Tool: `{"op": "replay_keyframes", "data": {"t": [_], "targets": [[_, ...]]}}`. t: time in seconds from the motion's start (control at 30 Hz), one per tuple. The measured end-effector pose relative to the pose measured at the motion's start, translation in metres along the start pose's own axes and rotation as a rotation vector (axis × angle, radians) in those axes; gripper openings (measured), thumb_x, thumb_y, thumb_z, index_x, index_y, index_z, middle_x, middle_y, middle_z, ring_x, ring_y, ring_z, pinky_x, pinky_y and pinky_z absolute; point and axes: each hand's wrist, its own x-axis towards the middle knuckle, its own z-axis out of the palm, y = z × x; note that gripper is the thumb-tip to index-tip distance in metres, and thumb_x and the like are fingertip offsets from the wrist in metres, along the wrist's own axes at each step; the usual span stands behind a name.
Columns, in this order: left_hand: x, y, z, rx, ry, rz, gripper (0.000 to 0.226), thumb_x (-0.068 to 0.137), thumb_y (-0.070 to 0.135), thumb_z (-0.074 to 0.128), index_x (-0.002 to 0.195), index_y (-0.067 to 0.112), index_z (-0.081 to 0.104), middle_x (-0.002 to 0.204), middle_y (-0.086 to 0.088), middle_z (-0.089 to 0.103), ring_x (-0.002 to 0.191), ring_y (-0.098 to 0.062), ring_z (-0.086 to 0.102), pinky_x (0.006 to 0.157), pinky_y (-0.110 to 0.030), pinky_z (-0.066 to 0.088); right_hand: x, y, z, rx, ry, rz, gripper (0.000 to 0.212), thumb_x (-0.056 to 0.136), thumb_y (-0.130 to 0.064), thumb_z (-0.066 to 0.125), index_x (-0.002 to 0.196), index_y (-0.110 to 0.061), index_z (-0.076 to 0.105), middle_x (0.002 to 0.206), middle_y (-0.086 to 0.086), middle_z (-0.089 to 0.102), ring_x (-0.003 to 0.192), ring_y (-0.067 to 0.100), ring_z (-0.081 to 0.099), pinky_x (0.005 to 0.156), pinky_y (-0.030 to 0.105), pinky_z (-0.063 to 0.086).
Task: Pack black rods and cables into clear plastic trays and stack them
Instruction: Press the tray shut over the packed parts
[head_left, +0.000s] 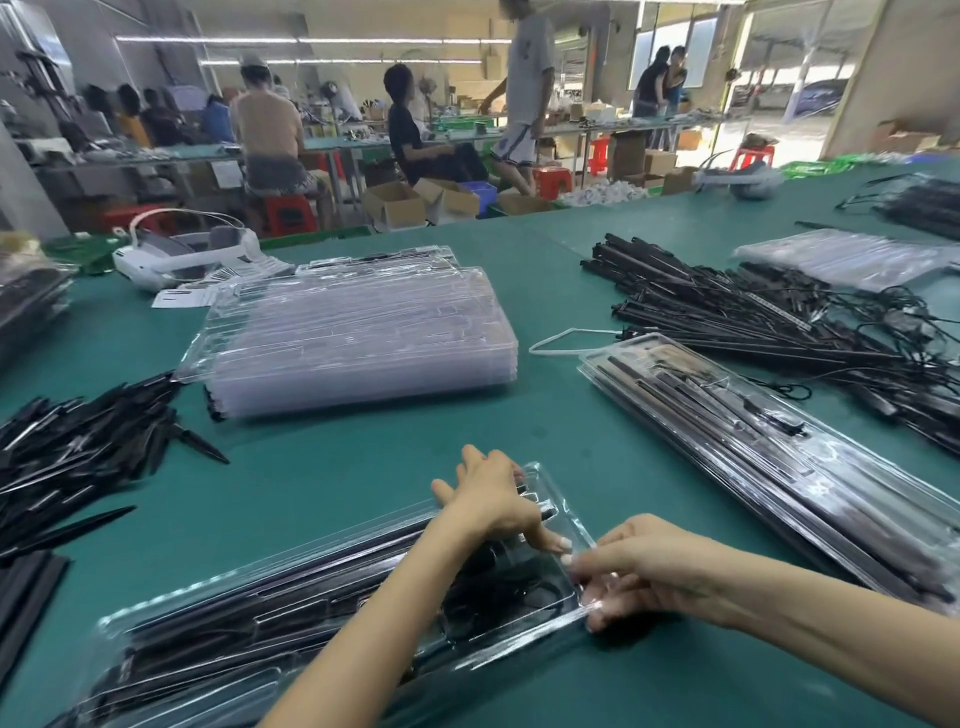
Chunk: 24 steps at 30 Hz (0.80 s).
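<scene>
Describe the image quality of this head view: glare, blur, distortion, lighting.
Head view: wide-angle bending curves the green table edges; glare streaks cross the clear tray under the left hand and right hand, and the empty tray stack; the black spike pile at left smears with blur; bright doorway light washes out the far right; workers behind are soft.

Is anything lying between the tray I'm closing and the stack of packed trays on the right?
Nothing visible. Only bare green table separates the tray under both hands from the packed stack.
</scene>
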Motion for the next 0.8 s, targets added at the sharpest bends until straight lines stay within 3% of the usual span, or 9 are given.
{"op": "replay_keyframes", "data": {"t": [0.3, 0.43, 0.6, 0.7, 0.8], "targets": [[-0.003, 0.0, 0.003, -0.006, -0.014, 0.021, 0.08, 0.054, 0.045, 0.089, 0.119, 0.023, 0.049, 0.114, 0.002, 0.029, 0.104, -0.019, 0.032, 0.091, -0.034, 0.022, -0.006, 0.008, 0.01, -0.116, 0.08, -0.119, 0.022, 0.088, -0.007, 0.063, 0.068, -0.004, 0.057, 0.052, 0.008, 0.063, 0.04, 0.017, 0.059, 0.041, 0.021, 0.043], [-0.002, -0.002, 0.002, -0.011, -0.012, 0.024, 0.085, 0.053, 0.047, 0.089, 0.122, 0.025, 0.046, 0.111, 0.005, 0.025, 0.098, -0.016, 0.026, 0.094, -0.035, 0.023, -0.008, 0.005, 0.006, -0.128, 0.005, -0.128, 0.017, 0.09, -0.009, 0.062, 0.074, -0.004, 0.058, 0.055, 0.006, 0.064, 0.044, 0.015, 0.061, 0.043, 0.016, 0.043], [-0.003, -0.005, 0.001, -0.031, -0.004, 0.045, 0.084, 0.054, 0.049, 0.088, 0.123, 0.026, 0.045, 0.111, 0.005, 0.025, 0.103, -0.019, 0.03, 0.1, -0.036, 0.024, -0.008, -0.001, -0.001, -0.114, -0.092, -0.081, 0.02, 0.091, -0.013, 0.062, 0.074, -0.002, 0.061, 0.059, 0.006, 0.063, 0.049, 0.016, 0.064, 0.046, 0.014, 0.046], [-0.01, -0.015, -0.006, -0.138, 0.019, 0.137, 0.081, 0.062, 0.047, 0.085, 0.127, 0.026, 0.042, 0.119, 0.003, 0.024, 0.118, -0.022, 0.037, 0.107, -0.036, 0.032, -0.003, 0.002, -0.001, -0.126, -0.075, -0.093, 0.023, 0.09, -0.014, 0.063, 0.07, -0.003, 0.061, 0.06, 0.008, 0.063, 0.046, 0.016, 0.063, 0.044, 0.015, 0.045], [-0.028, -0.04, -0.031, -0.227, 0.191, 0.23, 0.068, 0.071, 0.046, 0.078, 0.127, 0.028, 0.043, 0.125, 0.003, 0.028, 0.125, -0.016, 0.037, 0.112, -0.033, 0.028, 0.002, 0.005, -0.002, -0.116, -0.044, -0.102, 0.021, 0.088, -0.009, 0.065, 0.068, -0.002, 0.062, 0.06, 0.013, 0.063, 0.043, 0.016, 0.061, 0.041, 0.015, 0.044]]}}
